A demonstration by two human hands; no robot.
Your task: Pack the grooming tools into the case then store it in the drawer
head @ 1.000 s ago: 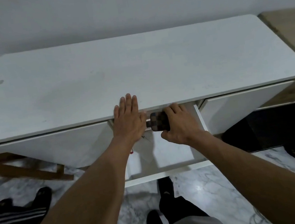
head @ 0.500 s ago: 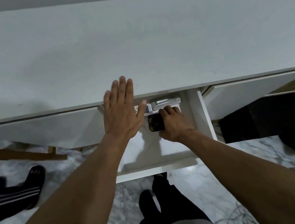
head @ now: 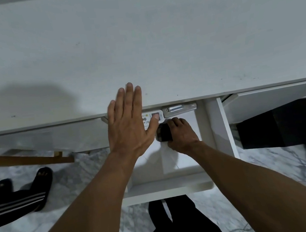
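We find the open white drawer (head: 215, 133) pulled out beneath the front edge of the white rectangular tabletop (head: 139, 40). Inside, at the back, two white remote controls (head: 157, 116) lie side by side, the right one partly under the tabletop. Just in front of them sits the dark rectangular case (head: 163, 135), with our right hand (head: 182, 134) on it. Our left hand (head: 128, 126) lies flat over the tabletop edge, left of the case.

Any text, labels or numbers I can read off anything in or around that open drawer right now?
No legible text anywhere.
White remote in the drawer: coloured button marks and a small screen, too blurred to read.
Second white remote: markings too blurred.
Dark case in the right hand: no visible lettering.
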